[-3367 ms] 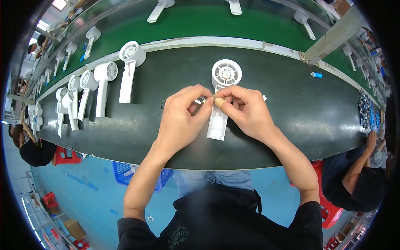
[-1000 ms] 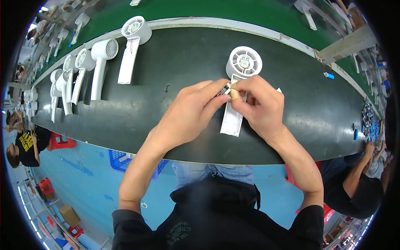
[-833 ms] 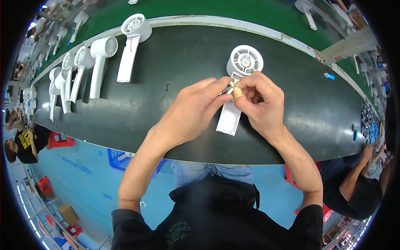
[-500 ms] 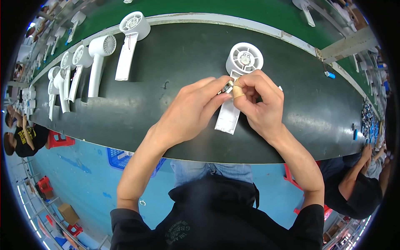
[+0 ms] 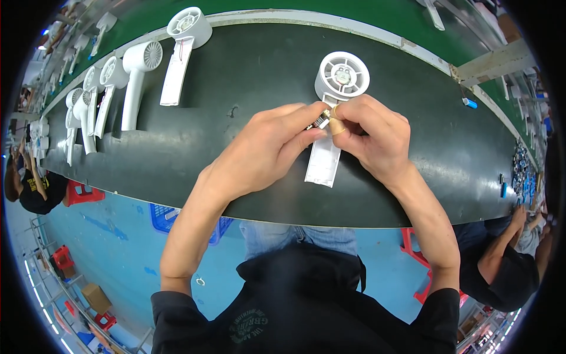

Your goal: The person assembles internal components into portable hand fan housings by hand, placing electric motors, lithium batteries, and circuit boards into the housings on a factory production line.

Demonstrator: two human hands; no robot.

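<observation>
A white handheld fan (image 5: 342, 75) lies on the dark table in front of me, its round head away from me and its open handle (image 5: 323, 162) toward me. Over the upper handle, my left hand (image 5: 268, 144) pinches a small circuit board (image 5: 321, 120) between thumb and fingers. My right hand (image 5: 377, 133) is closed at the board's right end, with tan covers on its thumb and index fingertip. Whatever lies between those right fingertips is too small to make out. Both hands hide the top of the handle.
Several white fans (image 5: 141, 59) stand in a row at the left, and another open-handled fan (image 5: 177, 68) lies nearer the middle. A blue cylindrical cell (image 5: 469, 103) lies at the right, with a heap of blue parts (image 5: 523, 171) beyond. Below the table edge is a blue basket (image 5: 162, 218).
My right hand has shifted slightly right, its fingers still at the board's end. The view has tilted a little, so the fans sit higher in the picture. My left hand keeps its pinch.
</observation>
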